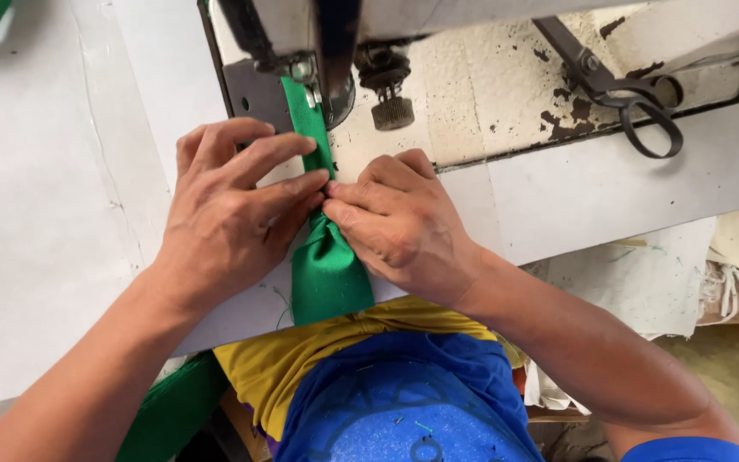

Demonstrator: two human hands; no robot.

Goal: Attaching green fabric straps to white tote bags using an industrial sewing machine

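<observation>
A narrow strip of green woven fabric (328, 265) is laid across the white worktop (62, 214), running from the near edge, where it hangs over, up to the presser foot of the worn cream-painted metal sewing machine (489, 77) at the far edge. The strip is gathered into folds about midway, where both hands meet. The left hand (233, 214) is set flat on the left side of the strip, its fingers (288, 184) held close together and pressed down on the cloth, their tips touching the fold. The right hand (399, 222) is curled on the right side, its fingers (348, 205) bent and pressed together, pinching the folded edge against the left fingertips. A pair of dark metal scissors (622, 90) is seen lying on the machine bed toward the far right corner, well apart from the hands. Below the near edge, a blue and yellow garment (387, 385) worn by the person is visible.
</observation>
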